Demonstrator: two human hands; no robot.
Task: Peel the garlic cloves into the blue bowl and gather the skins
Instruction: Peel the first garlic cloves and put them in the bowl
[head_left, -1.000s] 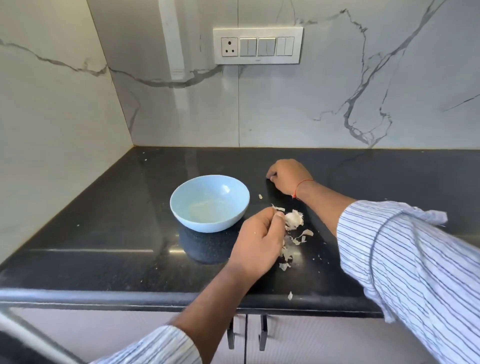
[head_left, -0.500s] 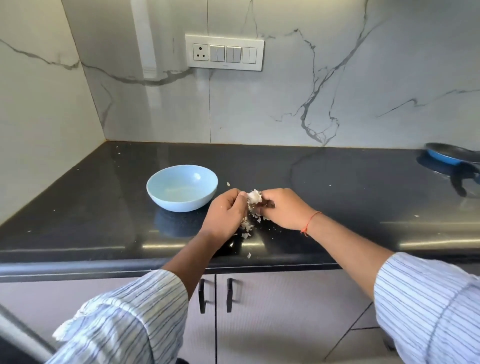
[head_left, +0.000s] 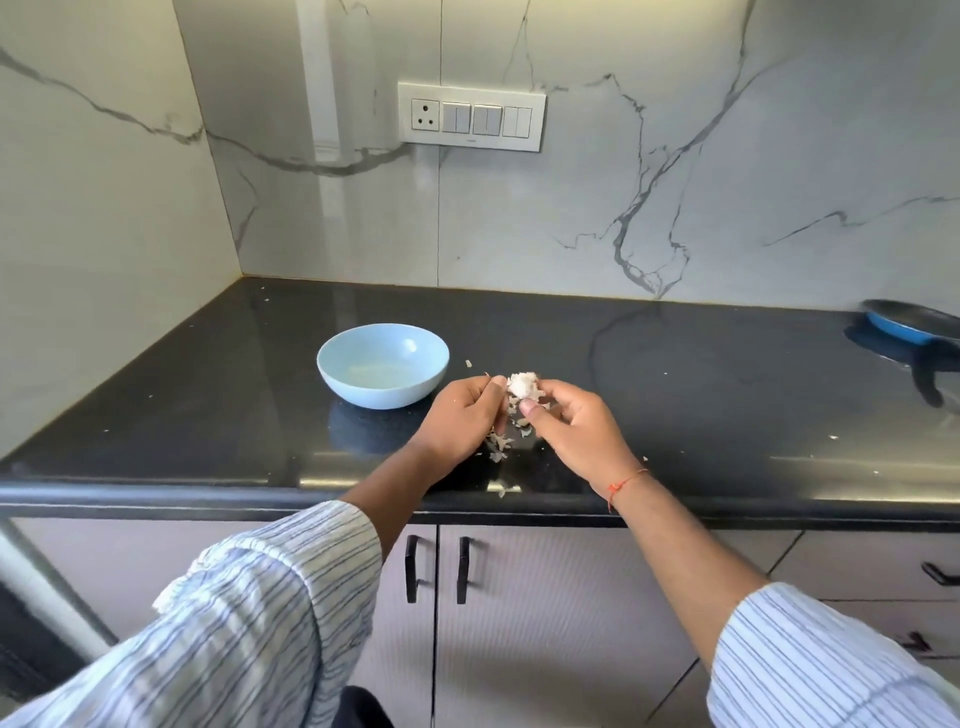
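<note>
A light blue bowl (head_left: 383, 364) stands on the black countertop (head_left: 675, 374), left of my hands. Between both hands I hold a white clump of garlic with papery skin (head_left: 522, 385), raised a little above the counter. My left hand (head_left: 462, 418) pinches it from the left with curled fingers. My right hand (head_left: 574, 426) pinches it from the right, thumb toward me. Loose skins (head_left: 500, 446) lie on the counter under the hands, and one scrap (head_left: 503, 491) sits near the front edge. What lies in the bowl is hard to make out.
A blue pan (head_left: 914, 325) with a dark handle sits at the far right of the counter. A switch panel (head_left: 471, 116) is on the marble wall. Cabinet doors with black handles (head_left: 436, 569) are below the counter edge. Small flecks dot the surface.
My right hand came back from the counter behind the skins and joined the left at the garlic clump. Both hands now hold it slightly higher, and my view has shifted back and right.
</note>
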